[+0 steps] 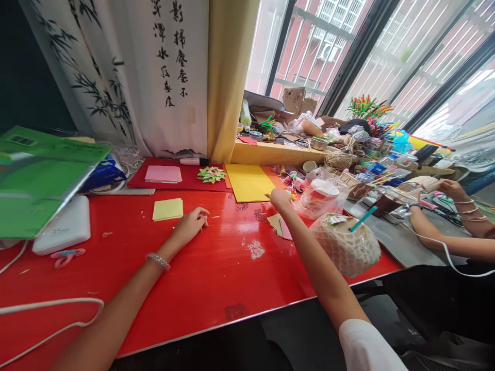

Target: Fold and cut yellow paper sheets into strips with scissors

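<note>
My left hand (193,222) rests on the red table with its fingers loosely bent and a little apart, and no object shows in it. Just behind it lies a small stack of pale yellow paper squares (167,209). My right hand (280,199) is closed at the right edge of a large yellow paper sheet (249,181); its fingertips touch that edge, and the palm side is hidden. Under my right wrist, small coloured paper pieces (279,225) are partly covered. A green and pink folded paper flower (211,174) sits left of the yellow sheet.
Pink paper squares (163,174) lie on red paper. A netted coconut (346,245) with a straw and a bagged cup (324,193) stand beside my right forearm. At left are a white power bank (64,224) and a green packet (42,180). Another person's hands (454,193) work at right.
</note>
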`<action>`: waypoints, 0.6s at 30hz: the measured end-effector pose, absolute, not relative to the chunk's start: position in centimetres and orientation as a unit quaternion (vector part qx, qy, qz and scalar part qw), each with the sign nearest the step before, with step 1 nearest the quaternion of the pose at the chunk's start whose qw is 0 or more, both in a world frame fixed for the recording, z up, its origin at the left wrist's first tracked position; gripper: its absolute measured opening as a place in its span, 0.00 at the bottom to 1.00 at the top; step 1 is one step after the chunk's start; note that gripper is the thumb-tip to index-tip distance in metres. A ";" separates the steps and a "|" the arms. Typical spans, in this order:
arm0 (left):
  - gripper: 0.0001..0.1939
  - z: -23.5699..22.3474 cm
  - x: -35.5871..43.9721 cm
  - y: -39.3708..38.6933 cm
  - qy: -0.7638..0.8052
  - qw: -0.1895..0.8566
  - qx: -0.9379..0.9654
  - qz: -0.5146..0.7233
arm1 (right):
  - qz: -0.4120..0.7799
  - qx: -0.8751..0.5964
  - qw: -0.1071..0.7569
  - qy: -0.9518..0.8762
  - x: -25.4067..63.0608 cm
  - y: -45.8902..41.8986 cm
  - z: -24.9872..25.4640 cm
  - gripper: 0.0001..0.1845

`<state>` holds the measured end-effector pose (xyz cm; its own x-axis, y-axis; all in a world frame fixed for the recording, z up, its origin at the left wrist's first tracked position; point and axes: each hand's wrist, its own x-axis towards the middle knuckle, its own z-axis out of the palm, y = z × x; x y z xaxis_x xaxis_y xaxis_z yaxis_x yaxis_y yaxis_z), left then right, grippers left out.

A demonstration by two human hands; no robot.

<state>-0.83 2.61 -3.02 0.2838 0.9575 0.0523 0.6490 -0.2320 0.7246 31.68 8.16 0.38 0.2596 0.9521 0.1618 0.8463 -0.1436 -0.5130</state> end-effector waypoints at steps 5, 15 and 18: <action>0.12 -2.8 -0.5 2.0 0.552 0.224 0.771 0.226 | 0.060 -0.706 0.163 -0.686 30.8 7.5 -0.2 0.19; 0.13 -3.0 0.0 0.8 0.505 0.099 0.838 0.180 | 0.004 -0.629 0.076 -0.774 28.2 8.5 -2.9 0.27; 0.13 -2.8 -0.2 0.9 0.481 0.064 0.857 0.176 | -0.012 -0.616 0.067 -0.785 28.7 8.4 -2.7 0.24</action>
<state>-0.16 0.91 -2.80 0.4756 0.8464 0.2397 0.8014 -0.5293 0.2786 28.72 8.39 -2.72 -0.2333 0.9650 0.1197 0.9681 0.2420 -0.0641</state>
